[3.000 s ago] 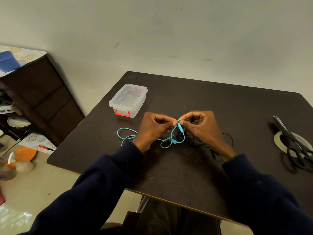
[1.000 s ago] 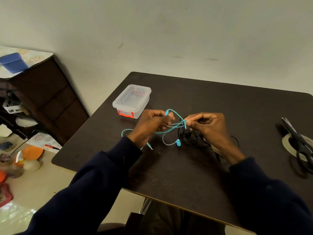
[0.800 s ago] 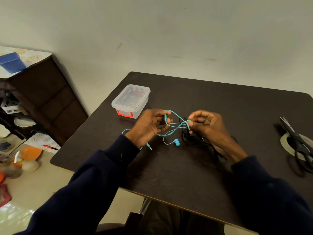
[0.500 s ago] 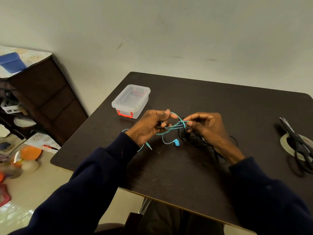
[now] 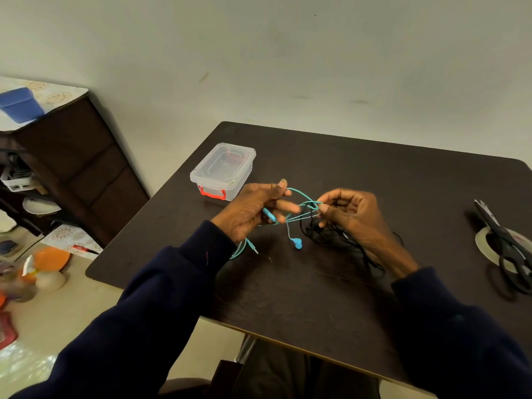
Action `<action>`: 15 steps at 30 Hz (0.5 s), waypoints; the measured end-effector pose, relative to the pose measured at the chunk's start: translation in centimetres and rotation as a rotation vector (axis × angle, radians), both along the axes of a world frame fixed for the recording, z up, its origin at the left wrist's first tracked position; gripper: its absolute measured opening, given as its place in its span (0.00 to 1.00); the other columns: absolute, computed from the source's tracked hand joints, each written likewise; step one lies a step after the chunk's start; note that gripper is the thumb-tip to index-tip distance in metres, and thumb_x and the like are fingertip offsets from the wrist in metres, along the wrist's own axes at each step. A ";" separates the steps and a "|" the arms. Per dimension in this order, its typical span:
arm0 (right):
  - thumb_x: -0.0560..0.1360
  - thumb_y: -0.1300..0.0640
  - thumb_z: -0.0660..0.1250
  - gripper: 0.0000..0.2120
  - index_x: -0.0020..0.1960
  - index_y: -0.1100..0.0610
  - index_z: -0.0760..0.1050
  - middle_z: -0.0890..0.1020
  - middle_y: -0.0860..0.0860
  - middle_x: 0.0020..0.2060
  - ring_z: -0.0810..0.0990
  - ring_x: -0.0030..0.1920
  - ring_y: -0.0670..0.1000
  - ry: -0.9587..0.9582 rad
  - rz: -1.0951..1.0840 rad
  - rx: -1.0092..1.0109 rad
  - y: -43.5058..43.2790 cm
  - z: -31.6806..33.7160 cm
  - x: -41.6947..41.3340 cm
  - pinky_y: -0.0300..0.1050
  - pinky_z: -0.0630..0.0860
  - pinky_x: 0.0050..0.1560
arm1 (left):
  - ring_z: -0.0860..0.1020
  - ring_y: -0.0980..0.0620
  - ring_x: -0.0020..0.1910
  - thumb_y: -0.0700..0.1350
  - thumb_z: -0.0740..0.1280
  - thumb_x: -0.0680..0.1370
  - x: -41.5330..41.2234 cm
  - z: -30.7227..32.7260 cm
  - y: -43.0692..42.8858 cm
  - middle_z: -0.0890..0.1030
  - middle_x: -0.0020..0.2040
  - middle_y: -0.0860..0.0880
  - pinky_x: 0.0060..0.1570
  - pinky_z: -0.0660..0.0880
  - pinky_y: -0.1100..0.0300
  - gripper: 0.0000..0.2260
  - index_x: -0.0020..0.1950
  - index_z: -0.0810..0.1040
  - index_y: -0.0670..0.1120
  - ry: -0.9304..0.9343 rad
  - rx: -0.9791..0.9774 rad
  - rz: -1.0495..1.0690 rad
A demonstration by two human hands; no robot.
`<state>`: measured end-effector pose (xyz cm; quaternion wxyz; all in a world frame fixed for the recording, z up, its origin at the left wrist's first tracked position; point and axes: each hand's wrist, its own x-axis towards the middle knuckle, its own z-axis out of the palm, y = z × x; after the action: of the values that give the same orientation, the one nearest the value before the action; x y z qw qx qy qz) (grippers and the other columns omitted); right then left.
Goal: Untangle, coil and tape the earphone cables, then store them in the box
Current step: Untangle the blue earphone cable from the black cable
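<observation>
A teal earphone cable (image 5: 302, 201) is stretched between my two hands above the dark table (image 5: 316, 283). My left hand (image 5: 253, 211) holds its strands and the inline remote, fingers partly extended. My right hand (image 5: 351, 214) pinches the teal loops at their crossing, over a tangled black earphone cable (image 5: 331, 234) lying on the table. One teal earbud (image 5: 296, 243) dangles down to the tabletop, and the teal plug end (image 5: 250, 249) trails below my left wrist. A clear lidded box (image 5: 223, 169) with red latches stands just behind my left hand.
Black scissors (image 5: 506, 249) lie across a tape roll (image 5: 489, 243) at the table's right edge. A dark cabinet (image 5: 74, 168) stands left of the table. Orange and white items (image 5: 43, 269) sit on the floor at the left.
The teal cable was lifted off the table and pulled apart between my hands. My left hand shifted its grip along the strands, and one earbud dropped free to hang.
</observation>
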<state>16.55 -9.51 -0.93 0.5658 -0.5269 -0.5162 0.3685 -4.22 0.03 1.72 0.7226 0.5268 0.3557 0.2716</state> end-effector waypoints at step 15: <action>0.75 0.69 0.71 0.04 0.50 0.69 0.80 0.87 0.62 0.45 0.85 0.44 0.58 0.108 -0.036 0.047 -0.6 0.0 0.4 0.45 0.83 0.40 | 0.70 0.53 0.24 0.53 0.72 0.77 -1.3 0.1 0.3 0.72 0.29 0.48 0.26 0.71 0.62 0.13 0.41 0.76 0.45 -0.042 -0.127 0.043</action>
<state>16.98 -10.15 -0.95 0.6118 -0.5019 -0.4838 0.3738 -5.52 0.35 1.87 0.7559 0.4665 0.3680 0.2750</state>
